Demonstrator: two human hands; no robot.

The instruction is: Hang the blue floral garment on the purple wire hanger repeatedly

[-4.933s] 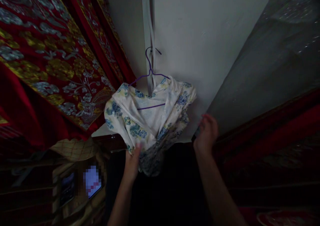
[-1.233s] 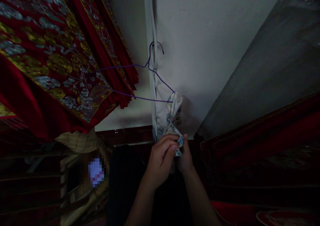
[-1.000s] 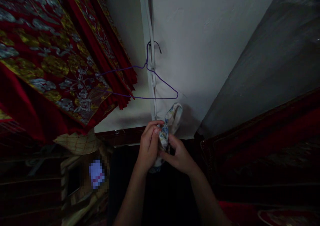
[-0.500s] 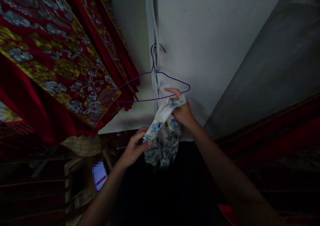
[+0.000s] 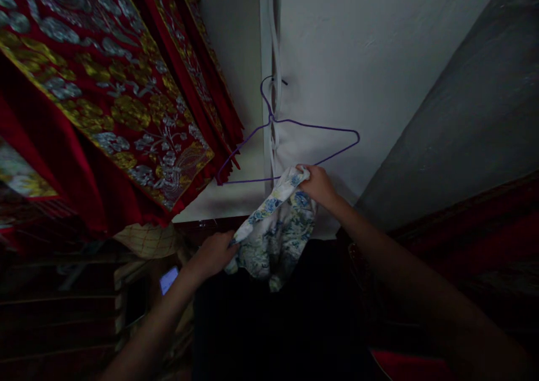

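A white garment (image 5: 275, 240) with a blue and yellow flower print hangs loosely between my hands, its band-like upper edge stretched on a slant. My left hand (image 5: 215, 253) grips the lower left end of that edge. Higher up, my right hand (image 5: 319, 185) is closed on the right end, just under the hanger's bottom bar. The purple wire hanger (image 5: 314, 125) hangs tilted against the wall, its hook by a white cord (image 5: 274, 38). The garment covers part of the bottom bar; I cannot tell whether they touch.
Red cloth (image 5: 138, 111) embroidered in gold and silver hangs on the left. Below it are a pale checked cloth (image 5: 147, 240) and a lit phone (image 5: 168, 280) on a wooden seat. A pale wall (image 5: 357, 44) stands ahead, and dark red fabric (image 5: 475, 240) lies at right.
My hands have moved apart, stretching the garment's edge wider. My right fingers have closed on the cloth. The hanger has turned, its right end now farther right, and the view has shifted slightly.
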